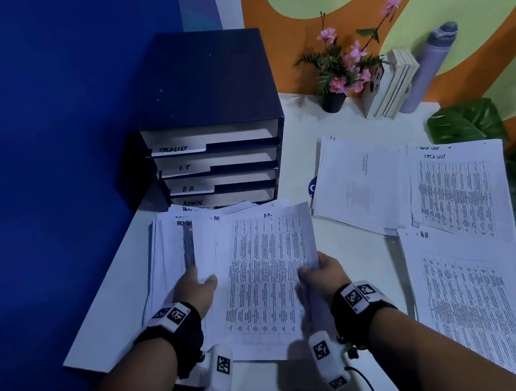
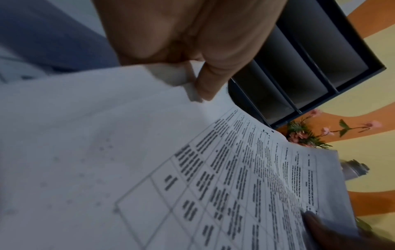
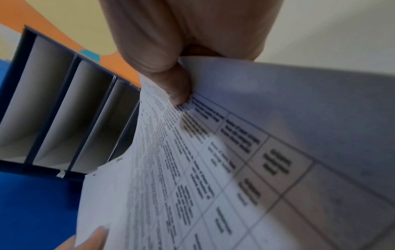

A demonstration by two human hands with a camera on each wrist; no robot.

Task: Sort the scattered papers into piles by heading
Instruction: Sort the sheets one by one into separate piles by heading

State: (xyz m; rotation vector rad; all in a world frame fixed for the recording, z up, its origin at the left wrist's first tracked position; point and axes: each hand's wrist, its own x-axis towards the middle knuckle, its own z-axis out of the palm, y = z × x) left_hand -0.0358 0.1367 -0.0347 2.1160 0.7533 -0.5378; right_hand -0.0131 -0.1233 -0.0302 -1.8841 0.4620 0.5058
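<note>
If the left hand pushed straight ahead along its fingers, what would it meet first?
Probably the ADMIN-headed paper stack ahead of the left hand; beyond it, the labelled file trays. Depth is unclear.

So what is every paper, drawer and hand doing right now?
White I.T sheet: lifted, held by both hands.
Left hand: pinching its left edge.
Right hand: pinching its right edge.
Unsorted white stack: flat, fanned.
Dark blue drawer unit: drawers closed.
IT pile, TASK LIST pile, HR pile: flat.

A dark blue drawer organizer (image 1: 207, 103) is standing beyond the hands. Farther right, a potted pink flower plant (image 1: 339, 74), leaning books (image 1: 390, 87) and a grey bottle (image 1: 428, 68) are lining the wall.
</note>
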